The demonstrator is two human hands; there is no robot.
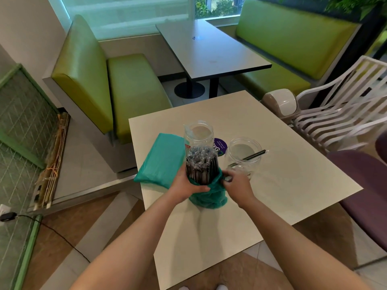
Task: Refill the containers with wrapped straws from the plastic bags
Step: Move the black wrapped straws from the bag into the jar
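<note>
Only "G" reads on the purple sticker [219, 146] between 2 jars [198, 135].

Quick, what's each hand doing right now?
Left hand: grips the bundle of wrapped straws.
Right hand: pinches the green plastic bag.

- A pale square counter [282, 185] fills mid-frame.
- On it: a folded teal bag [161, 162] at left, two clear jars [198, 136] [244, 155], a purple sticker [219, 146], an opened teal bag [209, 197] of straws [202, 166].
</note>
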